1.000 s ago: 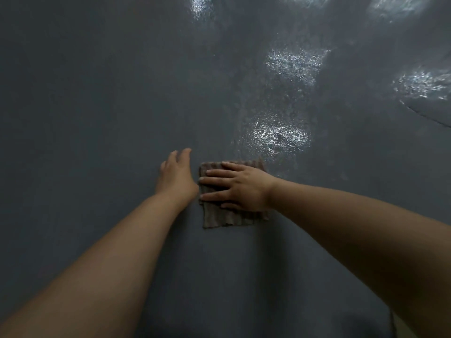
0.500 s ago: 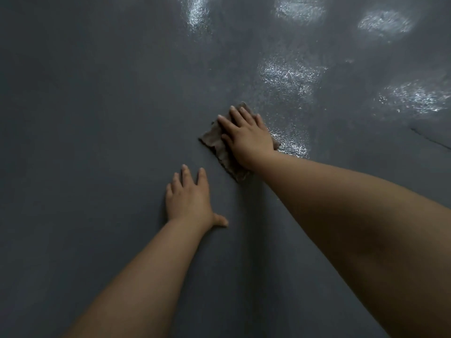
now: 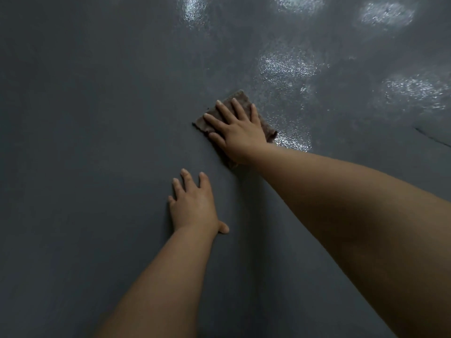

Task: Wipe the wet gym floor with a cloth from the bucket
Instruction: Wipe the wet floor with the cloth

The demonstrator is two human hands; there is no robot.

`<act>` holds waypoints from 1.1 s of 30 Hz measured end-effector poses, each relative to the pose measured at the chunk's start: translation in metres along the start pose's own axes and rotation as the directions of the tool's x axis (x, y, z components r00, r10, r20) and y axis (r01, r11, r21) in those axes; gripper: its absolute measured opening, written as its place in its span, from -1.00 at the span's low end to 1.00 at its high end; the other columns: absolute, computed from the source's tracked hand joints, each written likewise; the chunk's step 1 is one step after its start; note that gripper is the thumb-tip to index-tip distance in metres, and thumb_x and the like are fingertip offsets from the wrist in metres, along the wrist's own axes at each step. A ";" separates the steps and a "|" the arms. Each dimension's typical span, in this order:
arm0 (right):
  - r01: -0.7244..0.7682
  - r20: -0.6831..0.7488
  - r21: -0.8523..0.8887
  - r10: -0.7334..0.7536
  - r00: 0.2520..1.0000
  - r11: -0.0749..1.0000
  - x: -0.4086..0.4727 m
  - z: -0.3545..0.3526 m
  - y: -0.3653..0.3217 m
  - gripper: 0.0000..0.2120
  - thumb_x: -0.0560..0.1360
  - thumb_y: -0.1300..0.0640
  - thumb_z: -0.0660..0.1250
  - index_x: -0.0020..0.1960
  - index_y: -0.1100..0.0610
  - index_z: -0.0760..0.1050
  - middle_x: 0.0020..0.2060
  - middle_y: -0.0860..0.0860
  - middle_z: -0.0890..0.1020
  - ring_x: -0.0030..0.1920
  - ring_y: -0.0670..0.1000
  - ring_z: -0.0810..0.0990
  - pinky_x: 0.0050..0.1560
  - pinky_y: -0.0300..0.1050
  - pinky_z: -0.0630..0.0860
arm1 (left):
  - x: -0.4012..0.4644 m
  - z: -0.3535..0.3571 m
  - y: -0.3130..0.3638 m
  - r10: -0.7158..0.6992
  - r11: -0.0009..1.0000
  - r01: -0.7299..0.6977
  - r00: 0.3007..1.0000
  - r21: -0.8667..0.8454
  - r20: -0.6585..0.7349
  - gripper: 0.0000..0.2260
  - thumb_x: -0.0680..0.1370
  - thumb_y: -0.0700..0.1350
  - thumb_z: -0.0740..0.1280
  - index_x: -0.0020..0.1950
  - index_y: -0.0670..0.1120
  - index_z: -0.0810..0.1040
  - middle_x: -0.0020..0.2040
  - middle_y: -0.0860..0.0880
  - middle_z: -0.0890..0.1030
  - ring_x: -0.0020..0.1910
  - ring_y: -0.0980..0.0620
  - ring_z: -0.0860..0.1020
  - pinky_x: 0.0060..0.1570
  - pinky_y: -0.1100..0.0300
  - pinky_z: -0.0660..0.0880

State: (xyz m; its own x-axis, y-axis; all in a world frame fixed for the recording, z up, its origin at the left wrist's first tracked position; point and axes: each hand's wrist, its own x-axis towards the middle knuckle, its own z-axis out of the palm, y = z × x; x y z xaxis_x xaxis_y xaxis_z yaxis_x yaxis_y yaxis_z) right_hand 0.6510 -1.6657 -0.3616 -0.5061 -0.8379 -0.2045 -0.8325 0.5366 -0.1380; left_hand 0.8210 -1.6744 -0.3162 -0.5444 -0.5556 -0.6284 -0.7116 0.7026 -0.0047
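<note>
Spreading straight fingers (image 3: pixel 234 111) flat across cloth (image 3: pixel 240 96), pinching nothing, curling round nothing; pressing down with right hand (image 3: pixel 240 135), palm covering most of the fabric. Lying open as well on bare floor (image 3: pixel 85 142): left hand (image 3: pixel 195 206), on the near side of cloth and a little to its left, apart from it, thumb splayed out sideways, probably bracing body weight rather than wiping.

Sitting cornerwise under the palm, one corner pointing away beyond the fingertips, another peeking out near the wrist; looking roughly square, so showing no clear long axis. Being worked by the right hand alone, which is lying directly on cloth.

Turning on this, as a judgement: wet sheen (image 3: pixel 292 140) touching cloth's right corner, and more glinting patches (image 3: pixel 288 67) spreading beyond and to the right of cloth, while the side left of cloth is reading matt and dry. Calling, probably, for a push rightward and away, off the fingers' current line.

Looking soft, thin, brownish and faintly ribbed, with a frayed left edge; likely dragging flat without bunching under even pressure. Showing underneath: grey, pebbled, slightly glossy flooring, with a dark seam (image 3: pixel 432 137) far right of cloth. Not appearing anywhere: bucket.
</note>
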 end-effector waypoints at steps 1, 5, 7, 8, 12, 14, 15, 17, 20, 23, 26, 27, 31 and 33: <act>-0.030 0.011 0.015 0.030 0.999 0.999 0.006 -0.002 0.001 -0.51 0.60 -0.24 -0.10 0.51 -0.23 -0.01 0.55 -0.06 -0.07 0.53 0.12 -0.18 0.42 0.29 -0.26 | 0.000 0.000 0.000 0.001 1.000 -0.001 1.000 -0.007 0.000 0.15 0.24 0.18 0.55 0.54 -0.06 -0.17 0.53 -0.20 -0.19 0.52 -0.21 -0.10 0.43 -0.07 0.12; -0.151 0.040 0.038 0.150 0.988 0.988 0.023 -0.008 0.009 -0.50 0.60 -0.25 -0.12 0.51 -0.24 -0.07 0.54 -0.06 -0.12 0.52 0.15 -0.23 0.42 0.30 -0.27 | 0.001 0.000 0.000 0.001 1.000 -0.001 1.000 -0.015 0.009 0.16 0.24 0.18 0.55 0.54 -0.07 -0.17 0.53 -0.21 -0.20 0.52 -0.22 -0.11 0.44 -0.07 0.11; -0.209 0.050 0.048 0.207 0.977 0.977 0.027 -0.012 0.018 -0.51 0.60 -0.24 -0.14 0.51 -0.24 -0.09 0.54 -0.06 -0.14 0.52 0.16 -0.25 0.42 0.29 -0.27 | 0.001 0.001 -0.001 0.010 1.000 -0.010 1.000 -0.018 0.012 0.16 0.24 0.19 0.55 0.54 -0.07 -0.18 0.53 -0.21 -0.21 0.52 -0.23 -0.11 0.44 -0.07 0.10; -0.241 0.054 0.054 0.238 0.970 0.969 0.028 -0.014 0.022 -0.51 0.61 -0.23 -0.14 0.52 -0.23 -0.09 0.54 -0.06 -0.15 0.52 0.16 -0.25 0.42 0.28 -0.28 | 0.001 0.000 -0.001 0.015 1.000 -0.015 1.000 -0.021 0.011 0.16 0.24 0.19 0.55 0.54 -0.07 -0.18 0.53 -0.21 -0.21 0.52 -0.23 -0.11 0.43 -0.08 0.10; -0.382 0.045 0.098 0.379 0.924 0.919 0.028 -0.018 0.045 -0.52 0.62 -0.19 -0.12 0.52 -0.23 -0.07 0.54 -0.04 -0.14 0.52 0.16 -0.24 0.43 0.25 -0.26 | 0.002 0.000 0.000 0.008 0.999 -0.007 1.000 -0.034 0.024 0.17 0.24 0.17 0.56 0.54 -0.08 -0.19 0.52 -0.22 -0.22 0.51 -0.24 -0.12 0.44 -0.10 0.09; -0.458 0.046 0.127 0.456 0.889 0.880 0.025 -0.020 0.062 -0.53 0.62 -0.17 -0.11 0.52 -0.23 -0.07 0.54 -0.04 -0.14 0.52 0.16 -0.23 0.44 0.24 -0.25 | 0.002 -0.001 0.001 0.006 0.999 -0.005 0.999 -0.043 0.031 0.16 0.25 0.15 0.56 0.53 -0.09 -0.19 0.52 -0.23 -0.23 0.51 -0.25 -0.13 0.44 -0.10 0.08; -0.497 0.051 0.137 0.495 0.867 0.857 0.022 -0.021 0.071 -0.53 0.62 -0.16 -0.11 0.52 -0.23 -0.07 0.54 -0.03 -0.15 0.52 0.16 -0.23 0.45 0.23 -0.25 | 0.002 -0.001 0.002 0.006 0.999 -0.004 1.000 -0.045 0.030 0.15 0.25 0.14 0.56 0.53 -0.09 -0.18 0.52 -0.23 -0.23 0.51 -0.25 -0.13 0.44 -0.10 0.08; -0.572 0.064 0.157 0.570 0.819 0.805 0.013 -0.023 0.091 -0.53 0.63 -0.14 -0.11 0.52 -0.22 -0.07 0.54 -0.03 -0.17 0.52 0.16 -0.22 0.45 0.22 -0.25 | 0.002 -0.001 0.001 0.004 0.999 -0.003 1.000 -0.051 0.026 0.15 0.24 0.14 0.57 0.53 -0.08 -0.16 0.52 -0.22 -0.22 0.51 -0.24 -0.12 0.44 -0.10 0.08; -0.680 0.090 0.207 0.679 0.729 0.703 -0.006 -0.024 0.116 -0.53 0.63 -0.11 -0.10 0.53 -0.21 -0.07 0.54 -0.03 -0.18 0.52 0.15 -0.23 0.46 0.22 -0.24 | 0.003 -0.001 0.001 0.003 0.998 -0.001 1.000 -0.058 0.029 0.15 0.24 0.14 0.57 0.54 -0.08 -0.16 0.52 -0.22 -0.23 0.51 -0.24 -0.13 0.44 -0.10 0.07; -0.768 0.093 0.258 0.776 0.624 0.586 -0.031 -0.020 0.134 -0.53 0.63 -0.11 -0.09 0.53 -0.19 -0.06 0.54 -0.03 -0.16 0.52 0.15 -0.22 0.46 0.21 -0.23 | 0.003 -0.001 0.002 0.001 0.998 0.000 1.000 -0.060 0.027 0.15 0.23 0.14 0.57 0.54 -0.08 -0.15 0.52 -0.22 -0.22 0.51 -0.25 -0.12 0.43 -0.10 0.09; -0.834 0.080 0.286 0.856 0.511 0.472 -0.063 -0.013 0.143 -0.52 0.63 -0.10 -0.07 0.53 -0.18 -0.03 0.55 -0.03 -0.14 0.52 0.15 -0.19 0.46 0.21 -0.21 | 0.003 -0.002 0.002 0.004 0.998 -0.002 1.000 -0.070 0.021 0.14 0.24 0.12 0.58 0.54 -0.08 -0.14 0.52 -0.22 -0.22 0.51 -0.25 -0.12 0.43 -0.10 0.09; -0.854 0.083 0.292 0.878 0.472 0.431 -0.074 -0.011 0.143 -0.52 0.63 -0.09 -0.06 0.53 -0.17 -0.02 0.55 -0.03 -0.13 0.52 0.15 -0.19 0.45 0.21 -0.21 | 0.003 -0.002 0.002 0.003 0.997 -0.002 1.000 -0.077 0.022 0.14 0.24 0.12 0.58 0.54 -0.08 -0.13 0.52 -0.22 -0.22 0.51 -0.25 -0.12 0.43 -0.11 0.09; -0.907 0.122 0.321 0.937 0.327 0.274 -0.109 -0.002 0.133 -0.52 0.63 -0.10 -0.07 0.53 -0.16 -0.04 0.54 -0.01 -0.15 0.52 0.16 -0.20 0.42 0.31 -0.16 | 0.003 -0.002 0.002 0.003 0.995 -0.002 1.000 -0.097 0.015 0.14 0.23 0.11 0.59 0.54 -0.08 -0.13 0.52 -0.21 -0.22 0.51 -0.25 -0.13 0.43 -0.11 0.08; -0.913 0.122 0.323 0.946 0.301 0.249 -0.117 0.001 0.125 -0.52 0.63 -0.09 -0.07 0.53 -0.15 -0.04 0.54 0.00 -0.15 0.52 0.18 -0.21 0.41 0.34 -0.15 | 0.003 -0.001 0.001 0.006 0.994 -0.005 1.000 -0.107 0.013 0.14 0.23 0.10 0.59 0.54 -0.08 -0.13 0.52 -0.21 -0.23 0.51 -0.25 -0.14 0.43 -0.12 0.07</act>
State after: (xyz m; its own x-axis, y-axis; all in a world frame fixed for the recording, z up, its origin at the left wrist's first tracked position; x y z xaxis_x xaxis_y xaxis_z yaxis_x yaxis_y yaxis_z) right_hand 0.6068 -1.5008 -0.3561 -0.9122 0.2672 -0.3108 0.3273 0.9312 -0.1602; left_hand 0.8186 -1.6756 -0.3172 -0.5430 -0.5454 -0.6385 -0.7524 0.6537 0.0815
